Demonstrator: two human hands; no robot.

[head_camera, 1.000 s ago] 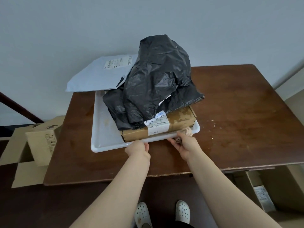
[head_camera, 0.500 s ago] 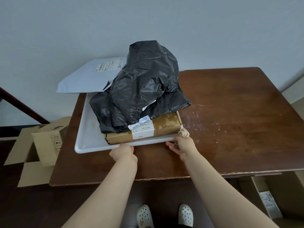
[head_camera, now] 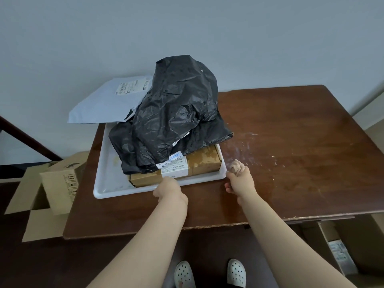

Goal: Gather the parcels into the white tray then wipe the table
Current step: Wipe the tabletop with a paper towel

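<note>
**Cardboard boxes and white clogs beneath a bare grey wall**

We look down past a plain, pale grey wall that fills the upper half of the view. At the left, on a dark floor, sits a brown cardboard box with handling marks printed on one face and cardboard flaps spread flat around it. Behind it a dark wooden rail slants down toward the right. At the lower right we see a second open cardboard box with a white labelled packet inside. Along the bottom edge a pair of white perforated clogs stands side by side, toes forward. A beige panel meets the wall at the far right.
</note>
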